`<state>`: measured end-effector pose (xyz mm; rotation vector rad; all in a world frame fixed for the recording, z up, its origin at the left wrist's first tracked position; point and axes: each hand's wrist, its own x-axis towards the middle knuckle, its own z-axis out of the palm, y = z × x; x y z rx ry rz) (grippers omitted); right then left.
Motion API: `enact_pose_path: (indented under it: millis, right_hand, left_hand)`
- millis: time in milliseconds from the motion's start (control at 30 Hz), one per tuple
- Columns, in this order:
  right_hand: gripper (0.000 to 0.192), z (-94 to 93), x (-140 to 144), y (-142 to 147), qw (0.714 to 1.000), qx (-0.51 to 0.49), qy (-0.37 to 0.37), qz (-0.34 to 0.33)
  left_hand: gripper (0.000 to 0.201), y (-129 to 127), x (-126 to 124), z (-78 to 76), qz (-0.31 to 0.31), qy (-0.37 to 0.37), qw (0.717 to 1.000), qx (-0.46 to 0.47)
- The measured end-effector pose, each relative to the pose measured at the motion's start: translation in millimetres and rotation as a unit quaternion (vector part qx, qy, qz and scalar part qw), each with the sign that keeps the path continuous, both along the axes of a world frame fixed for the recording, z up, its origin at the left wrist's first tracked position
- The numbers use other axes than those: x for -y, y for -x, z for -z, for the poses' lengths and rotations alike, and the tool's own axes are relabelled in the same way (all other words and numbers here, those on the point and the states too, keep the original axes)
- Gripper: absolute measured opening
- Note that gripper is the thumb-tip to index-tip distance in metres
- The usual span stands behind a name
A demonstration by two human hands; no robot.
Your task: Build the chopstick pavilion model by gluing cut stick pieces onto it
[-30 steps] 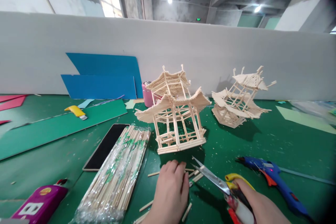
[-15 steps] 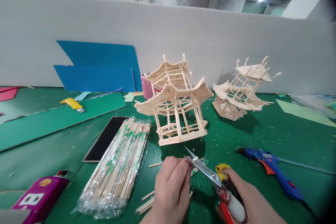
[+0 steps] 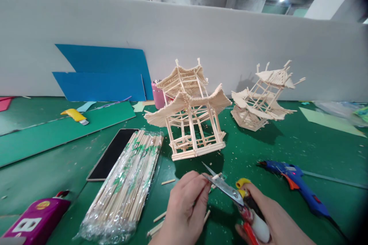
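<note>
My left hand (image 3: 188, 203) is closed in a pinch on a thin wooden stick (image 3: 216, 176), whose pale end shows between the blades of a pair of scissors (image 3: 230, 191). Most of the stick is hidden by the fingers. My right hand (image 3: 267, 208) is wrapped around the scissors' handles, and the blades stand partly apart. Just beyond both hands stands a two-tiered pavilion model (image 3: 195, 122) built of wooden sticks. Short cut sticks (image 3: 155, 229) lie beside and under my left hand.
Left of my hands lie a plastic-wrapped bundle of sticks (image 3: 123, 187), a phone (image 3: 107, 160) and a purple power socket (image 3: 36, 218). A blue glue gun (image 3: 299, 183) rests at right. Behind are a second, tilted model (image 3: 264, 99), a pink can (image 3: 158, 95) and a yellow cutter (image 3: 74, 115).
The view has shifted slightly, so things on the table appear a little further left. Both hands keep nearly the same pose, and the scissor blades look much as before.
</note>
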<state>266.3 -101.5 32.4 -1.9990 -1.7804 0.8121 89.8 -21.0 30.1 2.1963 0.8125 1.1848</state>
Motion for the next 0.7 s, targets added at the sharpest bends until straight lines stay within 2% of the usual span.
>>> enact_pose_path:
  millis: [333,467,567,633,700]
  right_hand:
    - [0.028,4.0,-3,-5,0.999,0.017,0.022,-0.017]
    - [0.039,5.5,-1,-9,0.999,0.031,-0.017,-0.020]
    - [0.028,5.4,0,-11,0.999,0.016,-0.008,-0.037]
    - [0.022,5.6,-1,-11,0.999,0.000,0.015,-0.045]
    - [0.022,6.4,-2,-10,0.999,-0.011,0.027,-0.039]
  left_hand:
    - [0.017,-3,4,5.4,-0.015,0.068,0.998,0.009]
    - [0.019,1,0,-2.1,0.051,0.193,0.979,0.029]
    - [0.019,3,-2,-6.2,0.110,0.301,0.944,0.072]
    - [0.020,3,-2,-5.9,0.109,0.327,0.936,0.071]
    - [0.019,0,-1,-3.5,0.073,0.301,0.949,0.055]
